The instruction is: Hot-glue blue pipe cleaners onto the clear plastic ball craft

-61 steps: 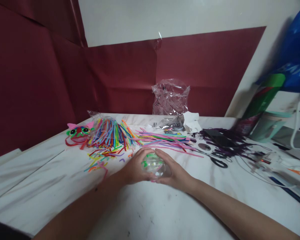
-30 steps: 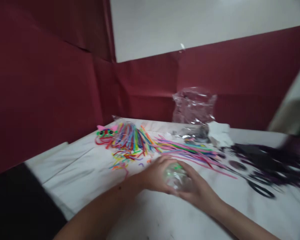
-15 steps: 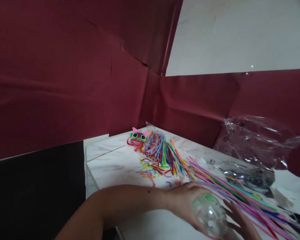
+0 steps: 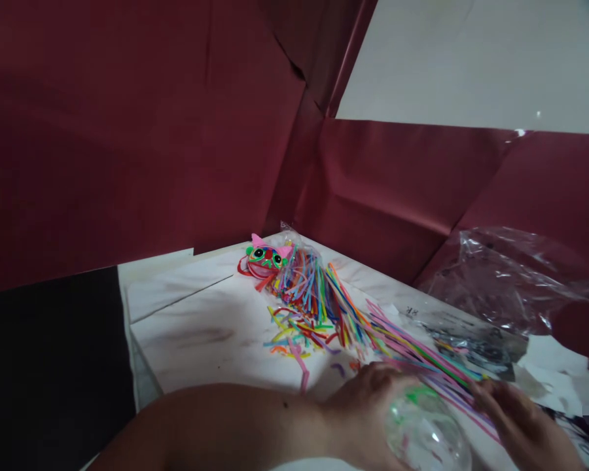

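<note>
Clear plastic ball (image 4: 425, 435) rests now in my left hand (image 4: 363, 412), fingers curled around it; my right hand (image 4: 530, 428) has moved just beside, fingers spread.

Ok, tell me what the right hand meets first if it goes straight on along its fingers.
Probably the long pipe cleaners lying just beyond the right hand; the clear ball in the left hand sits close beside that line, depth unclear.

The left hand (image 4: 363, 418) ends a bare forearm (image 4: 235, 425) bearing one small dark mole (image 4: 285, 405).
</note>
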`<state>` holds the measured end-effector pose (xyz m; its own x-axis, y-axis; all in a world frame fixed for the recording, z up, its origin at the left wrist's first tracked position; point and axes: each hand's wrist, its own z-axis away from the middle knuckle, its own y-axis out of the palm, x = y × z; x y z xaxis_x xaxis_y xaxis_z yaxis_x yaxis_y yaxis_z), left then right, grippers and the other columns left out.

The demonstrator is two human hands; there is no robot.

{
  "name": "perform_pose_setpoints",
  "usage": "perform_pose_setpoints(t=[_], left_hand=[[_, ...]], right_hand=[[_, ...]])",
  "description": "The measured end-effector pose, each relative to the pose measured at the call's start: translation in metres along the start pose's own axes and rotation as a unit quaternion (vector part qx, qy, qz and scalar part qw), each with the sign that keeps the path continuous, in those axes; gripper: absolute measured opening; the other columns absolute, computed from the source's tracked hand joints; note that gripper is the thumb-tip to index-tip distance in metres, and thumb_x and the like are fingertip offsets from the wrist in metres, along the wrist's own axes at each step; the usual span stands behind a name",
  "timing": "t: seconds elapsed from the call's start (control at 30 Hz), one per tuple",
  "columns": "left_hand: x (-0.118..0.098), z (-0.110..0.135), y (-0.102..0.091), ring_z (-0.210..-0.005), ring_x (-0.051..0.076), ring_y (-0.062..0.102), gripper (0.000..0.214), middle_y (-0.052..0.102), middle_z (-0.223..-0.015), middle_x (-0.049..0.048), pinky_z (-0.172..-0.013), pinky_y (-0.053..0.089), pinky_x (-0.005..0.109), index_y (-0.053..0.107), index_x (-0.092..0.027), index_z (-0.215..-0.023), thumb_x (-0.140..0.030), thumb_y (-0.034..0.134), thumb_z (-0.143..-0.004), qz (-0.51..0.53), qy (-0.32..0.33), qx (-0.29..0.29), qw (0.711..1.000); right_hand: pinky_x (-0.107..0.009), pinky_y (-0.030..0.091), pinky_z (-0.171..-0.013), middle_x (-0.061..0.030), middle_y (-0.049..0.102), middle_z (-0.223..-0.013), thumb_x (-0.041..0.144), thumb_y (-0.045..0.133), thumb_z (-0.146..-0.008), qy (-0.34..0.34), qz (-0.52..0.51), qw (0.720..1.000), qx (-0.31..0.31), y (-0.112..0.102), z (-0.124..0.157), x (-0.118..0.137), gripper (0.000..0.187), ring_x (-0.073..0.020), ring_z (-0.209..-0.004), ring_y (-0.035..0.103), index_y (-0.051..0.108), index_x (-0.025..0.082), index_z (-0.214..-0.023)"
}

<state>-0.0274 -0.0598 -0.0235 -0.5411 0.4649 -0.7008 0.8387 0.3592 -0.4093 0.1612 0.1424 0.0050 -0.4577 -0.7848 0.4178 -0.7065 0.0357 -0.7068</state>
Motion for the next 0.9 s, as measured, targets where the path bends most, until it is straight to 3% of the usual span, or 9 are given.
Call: perform_pose_setpoints(t=[0.13, 0.23, 0.37, 0.43, 0.53, 0.6, 0.7, 0.8, 0.9], left_hand=[[0.006, 0.0, -0.004, -0.132, 0.031, 0.037, 0.105, 0.033, -0.147, 0.0115, -0.114, 0.03, 0.039, 0.028, -0.026, -0.144, -0.051, 0.08, -0.055, -0.074, 0.105, 0.076, 0.989], [0.007, 0.0, -0.007, -0.131, 0.032, 0.038, 0.096, 0.03, -0.147, 0.0118, -0.114, 0.029, 0.04, 0.027, -0.027, -0.143, -0.049, 0.076, -0.063, -0.115, 0.141, 0.09, 0.979], [0.003, 0.0, -0.01, -0.126, 0.037, 0.041, 0.092, 0.032, -0.143, 0.0107, -0.107, 0.036, 0.048, 0.028, -0.03, -0.141, -0.048, 0.074, -0.064, -0.146, 0.06, 0.093, 0.983], [-0.001, 0.0, -0.012, -0.121, 0.038, 0.042, 0.09, 0.034, -0.14, 0.0112, -0.102, 0.038, 0.052, 0.031, -0.029, -0.14, -0.049, 0.073, -0.063, -0.166, 0.01, 0.088, 0.982], [-0.006, -0.001, -0.014, -0.117, 0.039, 0.043, 0.089, 0.035, -0.137, 0.0122, -0.097, 0.041, 0.055, 0.032, -0.028, -0.139, -0.05, 0.072, -0.063, -0.181, -0.03, 0.086, 0.979], [-0.007, -0.002, -0.014, -0.118, 0.041, 0.042, 0.088, 0.034, -0.138, 0.0129, -0.096, 0.041, 0.058, 0.032, -0.027, -0.138, -0.05, 0.072, -0.063, -0.179, -0.042, 0.089, 0.979], [-0.005, -0.003, -0.015, -0.121, 0.041, 0.039, 0.089, 0.034, -0.136, 0.0129, -0.097, 0.04, 0.058, 0.035, -0.026, -0.136, -0.05, 0.073, -0.059, -0.153, -0.089, 0.077, 0.981], [-0.001, -0.005, -0.016, -0.123, 0.041, 0.038, 0.095, 0.033, -0.137, 0.0126, -0.099, 0.039, 0.058, 0.035, -0.026, -0.136, -0.049, 0.076, -0.053, -0.107, -0.157, 0.056, 0.98], [0.0, -0.006, -0.017, -0.125, 0.043, 0.035, 0.1, 0.029, -0.142, 0.0138, -0.1, 0.037, 0.061, 0.036, -0.024, -0.136, -0.048, 0.077, -0.048, -0.081, -0.183, 0.059, 0.978]], right_hand=[[-0.031, 0.046, -0.049, -0.0004, 0.054, -0.049, 0.057, 0.043, -0.081, -0.021, 0.014, 0.999, 0.038, 0.009, -0.031, 0.042, 0.039, -0.0194, -0.047, 0.056, 0.048, 0.025, -0.058], [-0.029, 0.044, -0.049, 0.0006, 0.051, -0.049, 0.057, 0.039, -0.084, -0.06, 0.004, 0.995, 0.083, 0.022, -0.049, 0.074, 0.043, -0.0172, -0.047, 0.051, 0.047, 0.024, -0.057], [-0.029, 0.048, -0.053, -0.0012, 0.059, -0.057, 0.055, 0.037, -0.088, -0.113, -0.044, 0.961, 0.248, 0.045, -0.073, 0.115, 0.046, -0.0173, -0.053, 0.056, 0.057, 0.022, -0.064], [-0.03, 0.052, -0.061, -0.0032, 0.068, -0.07, 0.05, 0.04, -0.089, -0.159, -0.059, 0.93, 0.327, 0.061, -0.085, 0.132, 0.04, -0.0194, -0.064, 0.063, 0.065, 0.021, -0.076], [-0.032, 0.055, -0.077, -0.005, 0.074, -0.096, 0.034, 0.038, -0.091, -0.248, -0.039, 0.883, 0.397, 0.092, -0.101, 0.155, 0.035, -0.0213, -0.085, 0.069, 0.07, 0.021, -0.097], [-0.03, 0.052, -0.086, -0.0055, 0.071, -0.112, 0.023, 0.04, -0.089, -0.307, 0.018, 0.856, 0.416, 0.114, -0.11, 0.17, 0.036, -0.02, -0.099, 0.067, 0.065, 0.02, -0.115], [-0.035, 0.047, -0.095, -0.0115, 0.061, -0.13, 0.015, 0.051, -0.082, -0.336, 0.067, 0.851, 0.399, 0.143, -0.124, 0.192, 0.05, -0.0256, -0.114, 0.06, 0.053, 0.017, -0.132], [-0.039, 0.048, -0.091, -0.0166, 0.059, -0.131, 0.013, 0.06, -0.075, -0.339, 0.1, 0.853, 0.385, 0.165, -0.138, 0.207, 0.061, -0.0322, -0.113, 0.061, 0.049, 0.017, -0.136], [-0.033, 0.05, -0.082, -0.0129, 0.061, -0.128, 0.01, 0.072, -0.063, -0.348, 0.115, 0.844, 0.393, 0.18, -0.145, 0.212, 0.068, -0.0304, -0.103, 0.065, 0.056, 0.023, -0.128]])
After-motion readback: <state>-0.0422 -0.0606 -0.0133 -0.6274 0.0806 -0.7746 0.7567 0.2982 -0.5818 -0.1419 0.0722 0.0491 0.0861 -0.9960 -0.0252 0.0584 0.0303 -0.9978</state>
